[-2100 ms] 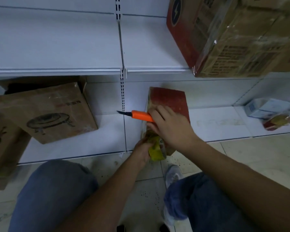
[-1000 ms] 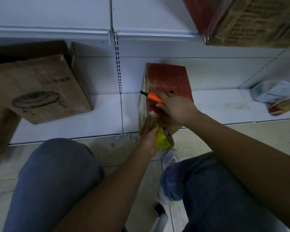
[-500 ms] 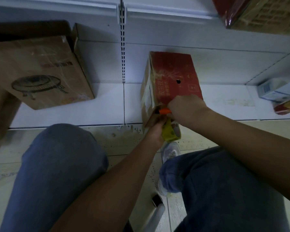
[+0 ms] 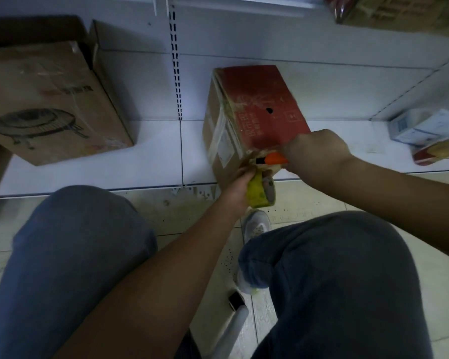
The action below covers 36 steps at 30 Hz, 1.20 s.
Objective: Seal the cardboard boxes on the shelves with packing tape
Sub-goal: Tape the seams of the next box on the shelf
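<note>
Looking down from my head camera, I see white metal shelving (image 4: 151,156) filling the upper part of the view above a speckled tile floor (image 4: 309,203), with my two knees in blue trousers low in the frame. Three cardboard boxes show on the shelves. A large brown box (image 4: 49,99) printed with a round stand leans at the left of the bottom shelf. A red-topped box (image 4: 259,107) stands at the shelf's front edge, right of the slotted upright. A taped box (image 4: 399,11) juts from the shelf above at top right. A small white carton (image 4: 425,125) and a wrapped packet lie at the far right. My left hand (image 4: 240,183) grips one yellow roll of packing tape (image 4: 259,190) against the red-topped box's near corner. My right hand (image 4: 316,151) is closed around one orange cutter (image 4: 275,159), its dark tip at that same corner, just above the roll.
</note>
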Each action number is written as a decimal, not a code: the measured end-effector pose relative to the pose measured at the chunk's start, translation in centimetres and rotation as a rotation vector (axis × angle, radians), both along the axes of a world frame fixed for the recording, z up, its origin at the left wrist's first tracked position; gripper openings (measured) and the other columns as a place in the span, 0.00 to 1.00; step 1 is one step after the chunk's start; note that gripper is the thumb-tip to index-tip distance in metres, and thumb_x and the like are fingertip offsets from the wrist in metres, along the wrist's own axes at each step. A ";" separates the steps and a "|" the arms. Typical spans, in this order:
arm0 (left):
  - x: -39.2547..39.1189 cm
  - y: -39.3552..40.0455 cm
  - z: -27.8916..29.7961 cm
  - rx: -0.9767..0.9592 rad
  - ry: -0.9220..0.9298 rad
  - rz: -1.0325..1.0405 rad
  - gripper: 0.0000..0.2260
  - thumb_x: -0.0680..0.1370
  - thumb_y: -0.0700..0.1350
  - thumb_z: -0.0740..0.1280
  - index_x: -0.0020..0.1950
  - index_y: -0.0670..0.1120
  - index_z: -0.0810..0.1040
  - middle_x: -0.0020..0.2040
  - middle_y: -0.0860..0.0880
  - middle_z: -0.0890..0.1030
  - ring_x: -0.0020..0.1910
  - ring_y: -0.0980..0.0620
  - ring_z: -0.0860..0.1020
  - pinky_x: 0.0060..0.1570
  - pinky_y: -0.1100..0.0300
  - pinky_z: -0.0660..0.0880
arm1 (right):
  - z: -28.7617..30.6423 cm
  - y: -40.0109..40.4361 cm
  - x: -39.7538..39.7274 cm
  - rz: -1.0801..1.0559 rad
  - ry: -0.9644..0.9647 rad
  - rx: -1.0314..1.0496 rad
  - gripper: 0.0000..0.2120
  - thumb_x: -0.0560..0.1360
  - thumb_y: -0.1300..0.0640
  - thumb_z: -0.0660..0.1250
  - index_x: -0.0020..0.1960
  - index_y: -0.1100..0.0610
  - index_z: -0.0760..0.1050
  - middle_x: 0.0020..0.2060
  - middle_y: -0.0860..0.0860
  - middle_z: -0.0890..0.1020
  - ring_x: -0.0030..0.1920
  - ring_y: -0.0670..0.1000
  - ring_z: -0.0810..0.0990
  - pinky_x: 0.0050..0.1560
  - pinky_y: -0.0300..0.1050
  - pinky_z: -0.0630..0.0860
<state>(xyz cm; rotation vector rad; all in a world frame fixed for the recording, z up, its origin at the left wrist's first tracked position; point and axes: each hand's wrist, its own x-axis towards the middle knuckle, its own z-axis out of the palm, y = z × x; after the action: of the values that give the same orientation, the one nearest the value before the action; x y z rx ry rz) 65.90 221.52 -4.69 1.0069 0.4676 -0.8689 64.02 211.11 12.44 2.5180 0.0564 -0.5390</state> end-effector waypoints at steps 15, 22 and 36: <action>-1.3 4.7 0.3 0.286 -0.172 -0.204 0.11 0.77 0.48 0.72 0.53 0.44 0.77 0.51 0.37 0.84 0.41 0.44 0.85 0.43 0.50 0.83 | -4.8 -6.0 2.8 -0.061 -0.188 0.683 0.28 0.81 0.52 0.59 0.79 0.53 0.57 0.63 0.61 0.72 0.55 0.64 0.76 0.52 0.57 0.77; 0.6 8.4 7.4 0.263 -0.425 -0.187 0.09 0.82 0.46 0.65 0.49 0.41 0.75 0.41 0.38 0.85 0.34 0.42 0.84 0.35 0.54 0.81 | -6.9 -3.3 5.1 -0.170 -0.366 0.510 0.29 0.81 0.47 0.59 0.79 0.53 0.56 0.71 0.61 0.64 0.66 0.66 0.66 0.64 0.60 0.67; -0.9 17.6 22.8 0.214 -0.816 -0.024 0.05 0.83 0.41 0.64 0.53 0.39 0.73 0.42 0.35 0.83 0.30 0.46 0.81 0.29 0.58 0.78 | 7.7 12.2 3.0 -0.136 -0.578 1.717 0.03 0.76 0.61 0.71 0.46 0.61 0.83 0.37 0.57 0.83 0.36 0.45 0.78 0.40 0.37 0.75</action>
<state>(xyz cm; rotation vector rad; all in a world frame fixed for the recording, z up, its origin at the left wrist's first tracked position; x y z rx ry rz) 64.99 239.12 18.08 1.4596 -0.1532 -0.3692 66.98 223.31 20.15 4.2280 0.1871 0.5613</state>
